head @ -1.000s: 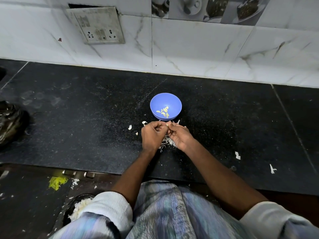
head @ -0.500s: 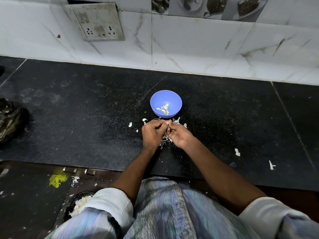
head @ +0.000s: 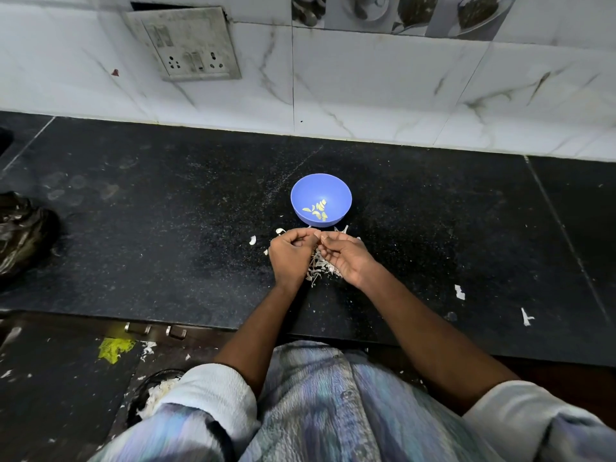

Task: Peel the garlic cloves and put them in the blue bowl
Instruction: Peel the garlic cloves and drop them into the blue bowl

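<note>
Apparently speckled black counter (head: 166,228) meets marbled wall tiles (head: 383,78).

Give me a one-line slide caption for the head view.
Both hands, left hand and right hand, peel a garlic clove beside the blue bowl on a black counter.

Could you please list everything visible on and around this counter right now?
blue bowl: one, blue, on the counter beyond the hands
peeled cloves: several, pale yellow, inside the bowl
garlic skins: a pile, white, under the hands; scraps scattered around
counter: one, black, speckled
socket plate: one, grey, on the wall
black bag: one, far left
left hand: curled, fingertips meeting the right
right hand: curled, pinching something small
</note>
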The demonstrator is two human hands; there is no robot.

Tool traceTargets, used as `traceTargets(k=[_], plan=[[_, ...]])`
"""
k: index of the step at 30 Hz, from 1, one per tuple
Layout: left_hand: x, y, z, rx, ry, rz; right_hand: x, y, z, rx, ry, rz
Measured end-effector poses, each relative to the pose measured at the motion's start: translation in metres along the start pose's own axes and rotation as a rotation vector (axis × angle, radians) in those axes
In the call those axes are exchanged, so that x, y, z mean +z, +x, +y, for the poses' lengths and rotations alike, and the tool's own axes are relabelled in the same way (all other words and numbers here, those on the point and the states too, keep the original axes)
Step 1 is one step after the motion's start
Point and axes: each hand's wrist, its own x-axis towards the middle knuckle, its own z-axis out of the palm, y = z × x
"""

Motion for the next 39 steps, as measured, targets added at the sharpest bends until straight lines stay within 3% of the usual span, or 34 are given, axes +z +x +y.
traceTargets(k=[7, 11, 20, 39], plan=[[0.007, -0.002, -0.001, -0.25, -0.25, 0.027, 0.005, -0.003, 0.003, -0.118, -0.188, 0.007], [0.007, 0.0, -0.003, -0.264, -0.216, 0.024, 0.005, -0.002, 0.003, -0.068, -0.124, 0.017], [-0.001, 0.002, -0.007, -0.015, 0.132, 0.014, -0.002, -0.003, 0.001, -0.176, -0.214, 0.04], [-0.004, -0.007, 0.0, 0.184, 0.366, 0.009, 0.002, -0.008, -0.001, -0.233, -0.41, 0.129]])
